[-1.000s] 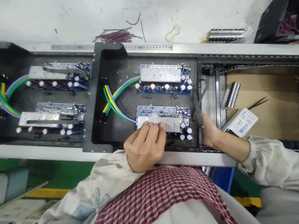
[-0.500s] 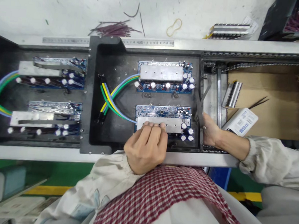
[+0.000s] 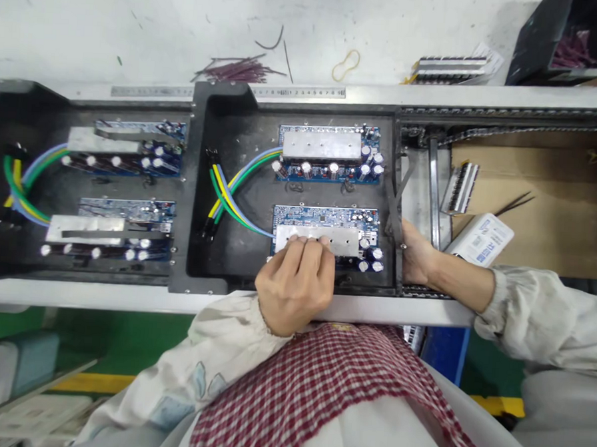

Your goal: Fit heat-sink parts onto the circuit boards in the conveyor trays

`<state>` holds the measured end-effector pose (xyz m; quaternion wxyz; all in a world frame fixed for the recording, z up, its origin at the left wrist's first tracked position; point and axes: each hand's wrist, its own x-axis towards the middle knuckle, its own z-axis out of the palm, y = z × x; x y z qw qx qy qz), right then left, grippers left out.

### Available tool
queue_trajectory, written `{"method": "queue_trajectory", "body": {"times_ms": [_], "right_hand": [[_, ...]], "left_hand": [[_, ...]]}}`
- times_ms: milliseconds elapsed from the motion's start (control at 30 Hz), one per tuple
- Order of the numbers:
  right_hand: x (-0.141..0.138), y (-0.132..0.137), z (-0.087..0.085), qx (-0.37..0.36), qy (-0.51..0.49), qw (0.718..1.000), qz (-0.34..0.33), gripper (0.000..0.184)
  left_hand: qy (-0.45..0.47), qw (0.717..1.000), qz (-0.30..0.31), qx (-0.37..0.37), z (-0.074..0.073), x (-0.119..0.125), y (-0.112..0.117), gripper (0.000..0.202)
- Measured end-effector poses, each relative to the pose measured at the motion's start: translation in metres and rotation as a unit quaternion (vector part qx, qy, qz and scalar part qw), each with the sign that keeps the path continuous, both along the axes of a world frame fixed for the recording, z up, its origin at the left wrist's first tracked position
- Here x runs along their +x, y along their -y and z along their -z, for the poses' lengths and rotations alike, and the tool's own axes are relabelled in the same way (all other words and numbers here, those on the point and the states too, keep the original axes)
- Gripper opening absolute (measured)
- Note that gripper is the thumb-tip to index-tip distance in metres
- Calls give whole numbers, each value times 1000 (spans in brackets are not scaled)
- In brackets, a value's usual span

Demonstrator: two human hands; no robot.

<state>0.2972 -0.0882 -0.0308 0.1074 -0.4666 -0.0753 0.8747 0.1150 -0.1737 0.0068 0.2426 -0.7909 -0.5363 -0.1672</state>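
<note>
My left hand [image 3: 294,283] lies over the near edge of the lower circuit board [image 3: 323,216], its fingers curled onto the silver heat sink [image 3: 345,242]. Its thumb and fingertips are partly hidden. At the right end of the black tray [image 3: 243,264], my right hand [image 3: 419,256] grips the end wall; some of its fingers are out of sight behind that wall. An upper circuit board [image 3: 321,173] with its own heat sink lies in the same tray. Blue, green and yellow wires [image 3: 224,196] run left from both boards and cross.
A second black tray [image 3: 14,112] with two boards adjoins on the left. Right of my hand are a metal crossbar [image 3: 434,190], a chain [image 3: 503,131], a white box [image 3: 482,240] and cardboard [image 3: 554,210]. Purple tubes [image 3: 239,70] and a rubber band [image 3: 345,64] lie beyond the rail.
The view has shifted slightly, so more of the left tray shows. Both hands keep their places, the left on the lower board and the right at the tray's end.
</note>
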Motion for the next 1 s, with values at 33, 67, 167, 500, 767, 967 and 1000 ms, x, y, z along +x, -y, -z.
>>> {"method": "queue_trajectory", "body": {"times_ms": [33, 67, 167, 500, 767, 967, 1000], "right_hand": [[0, 0, 0, 1, 1, 1000, -2, 50], [0, -1, 0, 0, 3, 1000, -2, 49], [0, -1, -1, -4, 8, 1000, -4, 49], [-1, -2, -4, -30, -7, 999, -11, 53], [-3, 0, -10, -35, -25, 999, 11, 55], [-3, -2, -5, -36, -2, 999, 9, 53], [-3, -4, -3, -33, 8, 999, 6, 51]], "left_hand": [[-1, 1000, 0, -4, -1, 0, 0, 9], [-4, 1000, 1, -8, -1, -1, 1, 8], [-9, 1000, 11, -20, -3, -2, 1, 4], [-9, 1000, 10, -18, -4, -3, 0, 7], [-16, 1000, 21, -11, -3, -4, -2, 1], [-3, 999, 35, -14, -4, -5, -2, 2], [-1, 999, 36, -18, -5, -6, -2, 3]]}}
